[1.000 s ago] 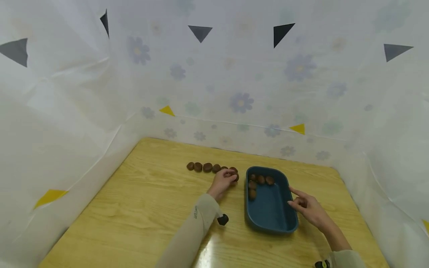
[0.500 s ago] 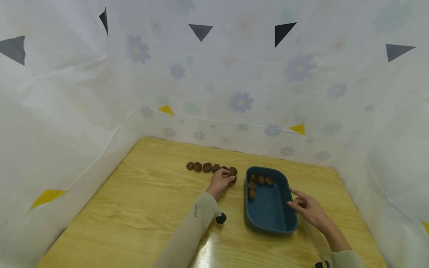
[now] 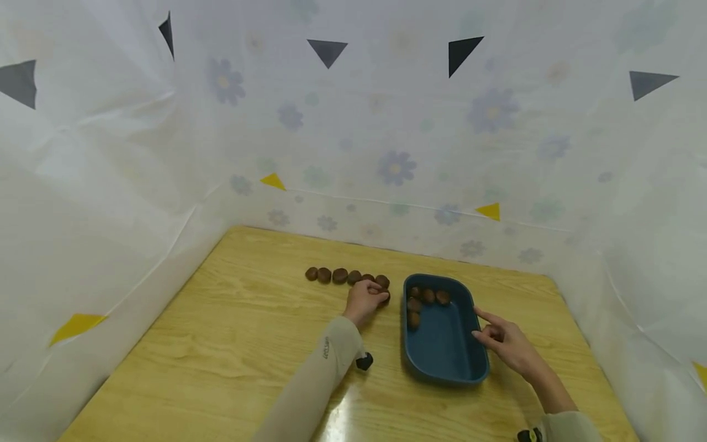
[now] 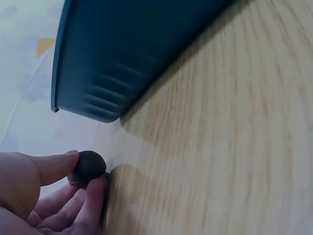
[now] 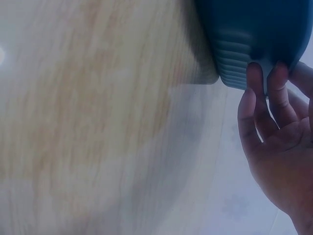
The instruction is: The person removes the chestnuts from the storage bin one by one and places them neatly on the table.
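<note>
My left hand pinches a brown chestnut between thumb and fingertips, low over the table, just in front of the right end of a chestnut row. Part of that row is hidden behind the fingers. A dark blue rectangular tub stands to the right of this hand. Several chestnuts lie inside it, along its far and left walls. My right hand holds the tub's right rim, its thumb at the edge. Its fingertips press the ribbed outer wall in the right wrist view.
The wooden table bears everything here. White flowered sheeting closes it in at the back and both sides, with black, grey and yellow triangles on it. A strip of bare wood lies between the row and the tub.
My left hand has drawn the pinched chestnut slightly left and nearer, to just in front of the row's right end. The right hand and the tub have kept their places.
</note>
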### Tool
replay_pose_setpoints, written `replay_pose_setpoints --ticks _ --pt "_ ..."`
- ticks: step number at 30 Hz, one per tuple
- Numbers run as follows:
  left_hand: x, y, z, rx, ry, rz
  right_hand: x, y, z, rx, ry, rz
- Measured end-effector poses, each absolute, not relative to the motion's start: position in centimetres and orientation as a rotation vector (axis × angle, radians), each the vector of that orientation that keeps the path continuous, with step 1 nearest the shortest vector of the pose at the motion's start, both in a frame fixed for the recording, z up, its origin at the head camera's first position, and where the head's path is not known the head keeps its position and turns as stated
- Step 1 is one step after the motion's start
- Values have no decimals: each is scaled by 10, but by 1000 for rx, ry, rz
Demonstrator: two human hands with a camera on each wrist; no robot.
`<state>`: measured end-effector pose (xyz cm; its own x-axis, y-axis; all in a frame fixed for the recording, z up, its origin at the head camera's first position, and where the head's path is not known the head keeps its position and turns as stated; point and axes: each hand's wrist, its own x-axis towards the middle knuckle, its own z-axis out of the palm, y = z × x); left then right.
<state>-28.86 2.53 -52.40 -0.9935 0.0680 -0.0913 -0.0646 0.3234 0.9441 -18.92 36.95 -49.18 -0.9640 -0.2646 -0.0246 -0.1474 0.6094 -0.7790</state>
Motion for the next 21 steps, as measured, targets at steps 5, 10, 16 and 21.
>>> replay_pose_setpoints --ticks 5,10,16,21 --pt "-288 27 -522 29 2540 1689 -189 369 -492 -355 2696 -1289" --pt "-286 29 -523 42 2583 1637 -188 369 -493 -344 2700 -1293" --pt "-286 30 -522 -12 2603 1624 -189 369 -494 -328 2677 -1314" --pt "-288 29 -524 -53 2579 1634 -189 368 -493 -316 2658 -1332"
